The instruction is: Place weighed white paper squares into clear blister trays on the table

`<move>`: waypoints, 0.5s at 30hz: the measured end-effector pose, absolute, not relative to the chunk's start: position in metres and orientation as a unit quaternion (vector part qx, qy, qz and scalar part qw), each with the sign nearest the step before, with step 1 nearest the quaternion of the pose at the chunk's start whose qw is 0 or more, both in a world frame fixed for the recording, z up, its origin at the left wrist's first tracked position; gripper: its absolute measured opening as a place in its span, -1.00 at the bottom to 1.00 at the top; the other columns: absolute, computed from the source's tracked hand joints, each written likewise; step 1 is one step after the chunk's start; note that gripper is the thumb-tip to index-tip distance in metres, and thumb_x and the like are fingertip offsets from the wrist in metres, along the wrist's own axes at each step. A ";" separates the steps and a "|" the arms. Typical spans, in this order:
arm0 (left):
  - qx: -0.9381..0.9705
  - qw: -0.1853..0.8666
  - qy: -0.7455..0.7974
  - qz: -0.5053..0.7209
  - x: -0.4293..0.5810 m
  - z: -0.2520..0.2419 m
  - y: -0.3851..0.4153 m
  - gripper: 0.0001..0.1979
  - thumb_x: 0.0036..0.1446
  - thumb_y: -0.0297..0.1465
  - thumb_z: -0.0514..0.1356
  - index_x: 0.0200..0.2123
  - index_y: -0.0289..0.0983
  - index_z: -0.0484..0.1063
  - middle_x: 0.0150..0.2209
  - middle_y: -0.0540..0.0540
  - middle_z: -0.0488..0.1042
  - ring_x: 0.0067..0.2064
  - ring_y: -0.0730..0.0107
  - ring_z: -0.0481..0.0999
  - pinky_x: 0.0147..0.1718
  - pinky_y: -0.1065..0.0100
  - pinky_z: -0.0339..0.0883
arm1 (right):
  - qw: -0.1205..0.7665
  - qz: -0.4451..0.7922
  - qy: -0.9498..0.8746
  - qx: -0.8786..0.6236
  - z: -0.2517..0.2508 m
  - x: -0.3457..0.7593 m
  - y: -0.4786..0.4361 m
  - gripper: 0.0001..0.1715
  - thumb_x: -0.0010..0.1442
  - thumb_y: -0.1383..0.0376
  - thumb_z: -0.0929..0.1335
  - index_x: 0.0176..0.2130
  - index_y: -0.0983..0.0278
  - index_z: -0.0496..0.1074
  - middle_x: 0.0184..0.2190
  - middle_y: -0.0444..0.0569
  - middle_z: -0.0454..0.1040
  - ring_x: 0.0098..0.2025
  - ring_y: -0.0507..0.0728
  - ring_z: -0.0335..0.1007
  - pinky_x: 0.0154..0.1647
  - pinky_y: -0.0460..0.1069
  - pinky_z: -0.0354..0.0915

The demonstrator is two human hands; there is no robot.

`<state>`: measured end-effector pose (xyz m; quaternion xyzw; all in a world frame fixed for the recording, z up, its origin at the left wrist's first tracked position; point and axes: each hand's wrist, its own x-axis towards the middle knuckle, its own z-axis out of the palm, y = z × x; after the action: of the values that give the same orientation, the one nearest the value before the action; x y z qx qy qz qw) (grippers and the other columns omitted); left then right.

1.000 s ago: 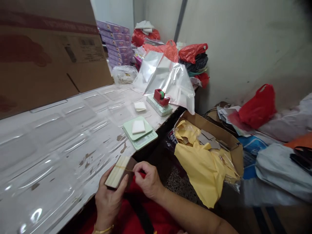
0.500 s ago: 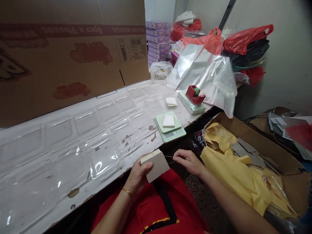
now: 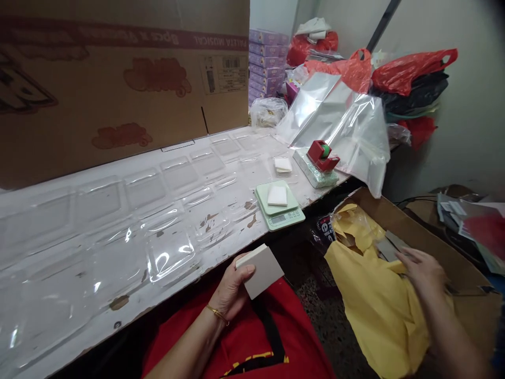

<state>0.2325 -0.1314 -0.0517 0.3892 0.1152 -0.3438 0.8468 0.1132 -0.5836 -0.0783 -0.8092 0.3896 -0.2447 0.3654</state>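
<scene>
My left hand (image 3: 232,291) grips a thick stack of pale cards (image 3: 261,269) with a grey cardboard face, held over my lap at the table's near edge. My right hand (image 3: 423,270) is stretched out to the right, fingers spread, over the yellow plastic bag (image 3: 371,305) inside a large cardboard box (image 3: 450,247). Its fingertips are close to grey cardboard pieces (image 3: 389,247) lying in the box. Whether it touches them I cannot tell.
The white table (image 3: 130,221) is covered in clear plastic. On it stand a green scale (image 3: 281,210) bearing a white pad, a red tape dispenser (image 3: 322,156) and clear bags (image 3: 343,126). A big carton (image 3: 118,79) stands behind, and red bags (image 3: 410,66) are piled at the wall.
My right hand has let go of the thin band at the stack and swung right into the cardboard box. The left hand keeps the stack, lowered slightly.
</scene>
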 end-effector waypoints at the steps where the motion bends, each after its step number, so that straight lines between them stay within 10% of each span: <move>1: 0.388 0.851 0.114 -0.335 0.234 -0.051 -0.133 -0.62 -0.10 -0.41 0.24 -0.14 -0.28 0.35 -0.25 -0.11 0.46 -0.30 0.34 0.45 -0.32 0.35 0.29 | 0.325 -0.246 0.419 -0.812 -0.074 0.107 -0.594 -0.68 -0.22 0.10 0.42 -0.46 0.27 0.44 -0.20 0.37 0.34 -0.17 0.36 0.31 -0.26 0.27 0.14; 3: 0.383 0.860 0.109 -0.317 0.235 -0.048 -0.138 -0.61 -0.09 -0.41 0.24 -0.12 -0.29 0.34 -0.25 -0.12 0.46 -0.27 0.30 0.44 -0.29 0.31 0.29 | 0.281 -0.187 0.460 -0.821 -0.065 0.111 -0.575 -0.67 -0.19 0.12 0.42 -0.40 0.26 0.46 -0.15 0.40 0.34 -0.08 0.39 0.27 -0.16 0.27 0.12; 9: 0.402 0.872 0.097 -0.262 0.229 -0.039 -0.158 -0.58 -0.12 -0.41 0.26 -0.12 -0.29 0.34 -0.20 -0.14 0.46 -0.22 0.24 0.43 -0.22 0.29 0.27 | 0.781 0.090 0.135 -0.603 -0.048 0.189 -0.344 -0.32 0.04 0.06 0.32 0.12 0.12 0.14 0.02 0.07 0.31 -0.05 0.19 0.33 -0.07 0.13 0.26; 15: 0.340 0.884 0.059 -0.315 0.226 -0.034 -0.130 -0.45 -0.15 -0.31 0.29 -0.02 -0.24 0.28 -0.10 -0.17 0.41 -0.13 0.20 0.40 -0.17 0.27 0.24 | 0.811 0.143 0.067 -0.563 -0.029 0.218 -0.300 -0.43 -0.09 0.22 0.44 -0.04 0.24 0.37 -0.11 0.01 0.43 -0.09 0.18 0.32 -0.05 0.07 0.22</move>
<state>0.2259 -0.1301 -0.0338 0.3398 0.0593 -0.3147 0.8843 0.2182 -0.2999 -0.0287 -0.5628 0.0667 0.1433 0.8113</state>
